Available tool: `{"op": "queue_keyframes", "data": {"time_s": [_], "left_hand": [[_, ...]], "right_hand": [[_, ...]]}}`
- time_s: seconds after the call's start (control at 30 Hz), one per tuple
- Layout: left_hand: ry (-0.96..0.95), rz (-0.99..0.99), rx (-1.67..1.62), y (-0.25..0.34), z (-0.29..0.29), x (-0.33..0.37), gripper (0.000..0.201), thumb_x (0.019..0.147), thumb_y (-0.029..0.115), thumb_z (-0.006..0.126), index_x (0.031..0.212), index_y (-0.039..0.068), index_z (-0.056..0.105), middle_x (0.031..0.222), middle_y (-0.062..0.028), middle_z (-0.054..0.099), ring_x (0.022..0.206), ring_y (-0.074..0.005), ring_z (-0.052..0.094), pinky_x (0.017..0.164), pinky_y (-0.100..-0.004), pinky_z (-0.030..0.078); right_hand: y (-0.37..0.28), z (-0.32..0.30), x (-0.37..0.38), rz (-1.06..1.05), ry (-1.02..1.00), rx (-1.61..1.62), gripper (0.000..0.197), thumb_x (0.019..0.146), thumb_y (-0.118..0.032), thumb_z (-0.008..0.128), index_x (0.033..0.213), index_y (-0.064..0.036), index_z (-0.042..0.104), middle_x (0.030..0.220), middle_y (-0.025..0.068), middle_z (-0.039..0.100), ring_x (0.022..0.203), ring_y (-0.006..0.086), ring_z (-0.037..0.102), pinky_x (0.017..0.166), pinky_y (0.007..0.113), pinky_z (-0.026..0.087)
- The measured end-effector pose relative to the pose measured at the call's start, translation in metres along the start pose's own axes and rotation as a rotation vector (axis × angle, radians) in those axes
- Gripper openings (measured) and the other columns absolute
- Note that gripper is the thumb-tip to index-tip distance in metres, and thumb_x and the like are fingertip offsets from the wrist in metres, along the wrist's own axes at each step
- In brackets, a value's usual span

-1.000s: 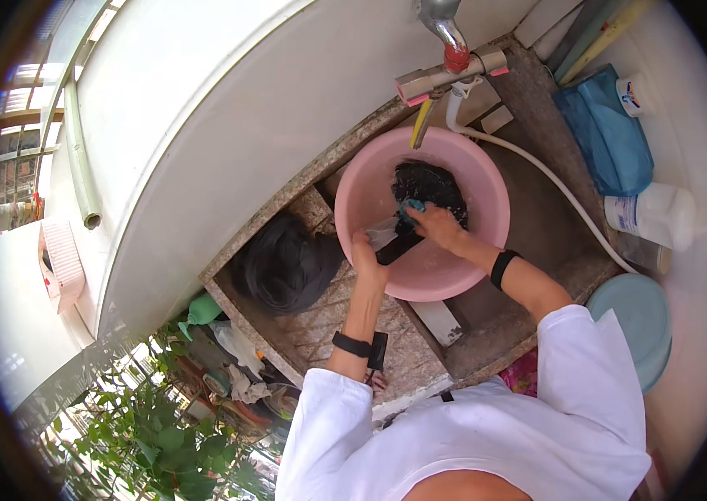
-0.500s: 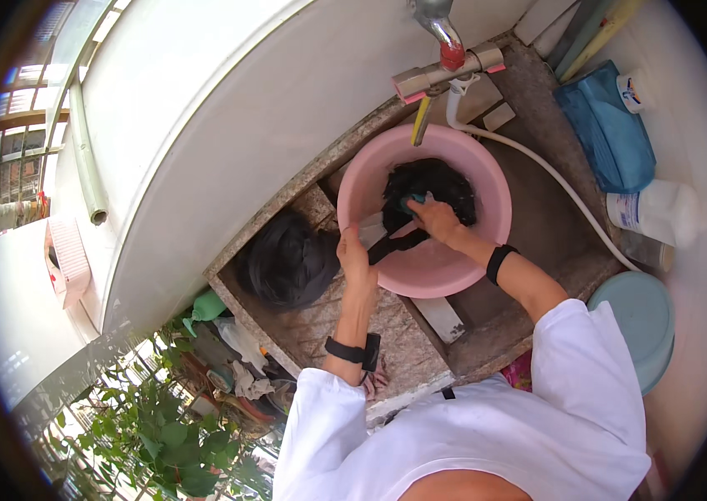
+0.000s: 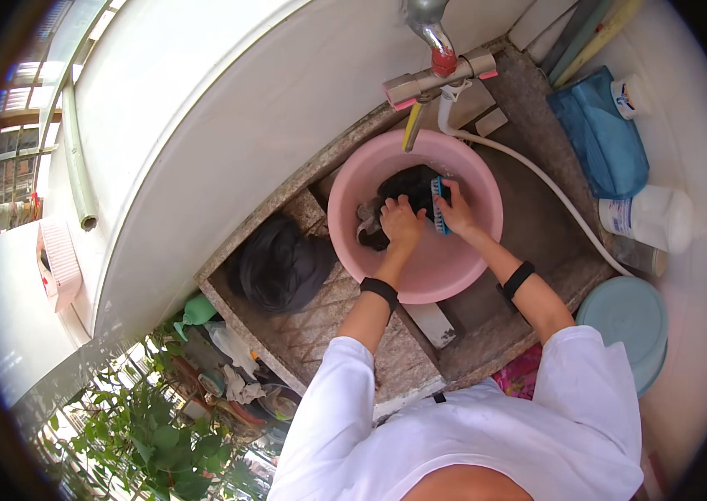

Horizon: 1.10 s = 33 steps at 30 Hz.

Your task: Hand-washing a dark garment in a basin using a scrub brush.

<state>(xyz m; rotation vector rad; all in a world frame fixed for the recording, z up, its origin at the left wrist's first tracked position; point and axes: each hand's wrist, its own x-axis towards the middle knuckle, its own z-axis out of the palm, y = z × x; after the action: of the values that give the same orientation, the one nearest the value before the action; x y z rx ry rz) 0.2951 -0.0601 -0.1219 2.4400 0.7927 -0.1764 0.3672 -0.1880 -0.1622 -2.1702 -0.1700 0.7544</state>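
Note:
Inside a pink basin [image 3: 352, 267] lies a black cloth item [image 3: 407, 182], dark and wet-looking, with a grey-white part [image 3: 367, 215] showing at its left side. My left hand [image 3: 402, 224] grips the item near the middle of the basin, fingers bent over it; its fingertips are partly lost against the black. In my right hand [image 3: 456, 210] is a blue scrub brush [image 3: 438, 207], held upright on its edge just right of the item. The bristled side of the brush faces left, close to the cloth.
A dark grey bundle [image 3: 281, 265] sits in the stone sink [image 3: 353, 326] left of the basin. Above hang a tap [image 3: 443, 63] and a white hose [image 3: 529, 159]. At right stand a blue pouch [image 3: 600, 134], a white bottle [image 3: 654, 219] and a pale green lidded bucket [image 3: 627, 321].
My left hand has moved from the basin's left rim and the black strap into the basin, onto the cloth. The right hand has shifted slightly right, and its brush now shows more fully.

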Motion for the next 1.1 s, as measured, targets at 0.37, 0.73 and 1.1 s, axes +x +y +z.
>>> {"op": "queue_keyframes", "data": {"time_s": [0.37,0.73,1.1], "left_hand": [[0.172,-0.862,-1.944,-0.060,0.049,0.002,0.016,0.086,0.009,0.047,0.101,0.007,0.048,0.096,-0.0092,0.055,0.094,-0.0225,0.055,0.077,-0.0440,0.047],[-0.116,-1.180,-1.899,-0.049,-0.034,-0.034,0.016,0.089,0.018,0.033,0.098,0.015,0.047,0.096,-0.0052,0.056,0.087,-0.0191,0.053,0.066,-0.0347,0.040],[-0.251,-1.290,-1.722,-0.056,-0.022,-0.049,0.015,0.087,0.030,0.046,0.087,0.016,0.048,0.079,-0.0048,0.059,0.057,-0.0177,0.056,0.043,-0.0327,0.041]], "right_hand": [[-0.012,0.002,-0.014,0.265,0.147,0.118,0.045,0.086,-0.023,0.053,0.125,-0.0126,0.033,0.100,0.0178,0.057,0.088,0.0276,0.058,0.078,0.036,0.045],[-0.021,0.007,0.011,-0.538,-0.113,-0.753,0.049,0.079,-0.024,0.061,0.124,-0.0267,0.044,0.096,0.0202,0.046,0.075,0.0376,0.059,0.062,0.043,0.051],[-0.041,0.023,-0.058,-0.615,-0.430,-0.693,0.049,0.076,-0.018,0.062,0.123,-0.0234,0.046,0.093,0.0216,0.045,0.076,0.0378,0.059,0.068,0.043,0.052]]}}
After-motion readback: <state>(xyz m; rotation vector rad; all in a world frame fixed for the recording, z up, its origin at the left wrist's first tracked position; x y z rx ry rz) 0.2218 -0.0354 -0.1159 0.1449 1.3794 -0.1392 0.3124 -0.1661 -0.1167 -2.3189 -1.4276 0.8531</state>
